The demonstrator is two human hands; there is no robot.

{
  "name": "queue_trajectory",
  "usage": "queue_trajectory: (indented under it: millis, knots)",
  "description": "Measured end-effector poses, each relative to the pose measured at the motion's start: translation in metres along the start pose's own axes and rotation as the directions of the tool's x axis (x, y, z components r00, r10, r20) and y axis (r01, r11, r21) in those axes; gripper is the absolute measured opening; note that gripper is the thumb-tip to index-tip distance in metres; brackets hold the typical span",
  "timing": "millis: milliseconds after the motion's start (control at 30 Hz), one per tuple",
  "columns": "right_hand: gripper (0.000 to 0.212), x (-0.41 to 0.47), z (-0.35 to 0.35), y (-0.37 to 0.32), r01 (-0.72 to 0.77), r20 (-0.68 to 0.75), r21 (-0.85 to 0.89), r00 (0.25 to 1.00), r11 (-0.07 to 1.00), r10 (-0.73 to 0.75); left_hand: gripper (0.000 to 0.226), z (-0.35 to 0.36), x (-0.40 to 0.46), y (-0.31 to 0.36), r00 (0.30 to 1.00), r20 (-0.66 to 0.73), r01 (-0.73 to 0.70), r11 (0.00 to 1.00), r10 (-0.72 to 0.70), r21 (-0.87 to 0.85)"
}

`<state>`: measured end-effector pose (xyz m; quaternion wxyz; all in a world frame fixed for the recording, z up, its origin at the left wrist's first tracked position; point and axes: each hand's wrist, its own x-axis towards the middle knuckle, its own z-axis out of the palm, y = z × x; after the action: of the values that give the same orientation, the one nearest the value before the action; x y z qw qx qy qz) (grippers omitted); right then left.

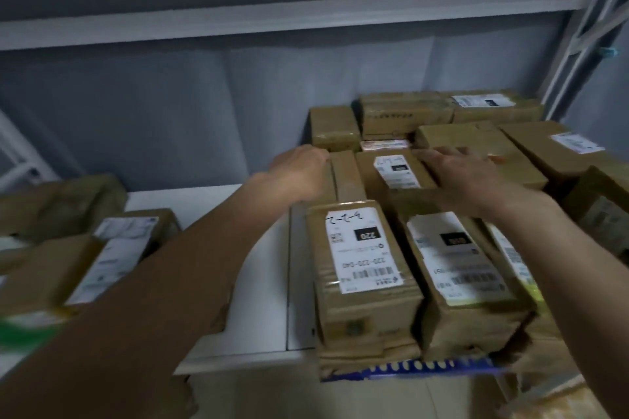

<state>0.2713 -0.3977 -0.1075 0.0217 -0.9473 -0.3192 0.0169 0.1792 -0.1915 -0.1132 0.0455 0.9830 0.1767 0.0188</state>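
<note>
Parcel (396,171): brown taped carton, white label with handwriting; mid-shelf (211,211), behind 220 box (362,248).
Left hand (299,168): on narrow carton (348,177) beside it; finger state unclear.
Right hand (468,177): fingers straight, together, flat on parcel.

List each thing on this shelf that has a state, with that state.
left hand, touching the narrow parcel's left side; grip too blurred to tell.
right hand, fingers straight, resting on the middle labelled parcel.
narrow parcel, taped shut, lying flat.
middle labelled parcel, sealed, label up.
parcel marked 220, sealed, label up, on top of another parcel.
</note>
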Motion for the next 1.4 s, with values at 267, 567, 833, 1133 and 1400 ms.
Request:
queue_trajectory:
  millis: [267,567,833,1133,1400]
  knots:
    - [0.072,0.012,0.003,-0.121,0.24,0.017,0.048,0.97,0.969,-0.241,0.04,0.004,-0.064,-0.085,0.981,-0.028,0.19,0.981,-0.191,-0.042]
    - [0.072,0.007,0.035,-0.243,0.424,0.071,0.083,0.9,0.902,-0.43,0.051,0.019,-0.136,-0.181,0.921,0.008,0.388,0.914,-0.39,-0.118]
    - [0.075,0.005,0.07,-0.304,0.479,0.201,0.134,0.844,0.867,-0.497,0.056,0.04,-0.18,-0.234,0.869,0.107,0.495,0.847,-0.483,-0.192]
    - [0.067,0.016,0.083,-0.368,0.502,0.245,0.169,0.812,0.848,-0.53,0.009,0.037,-0.19,-0.31,0.88,0.03,0.475,0.878,-0.474,-0.062]
    - [0.057,0.048,0.1,-0.421,0.46,0.26,0.199,0.827,0.865,-0.499,0.029,0.029,-0.177,-0.362,0.844,0.085,0.535,0.82,-0.53,-0.206]
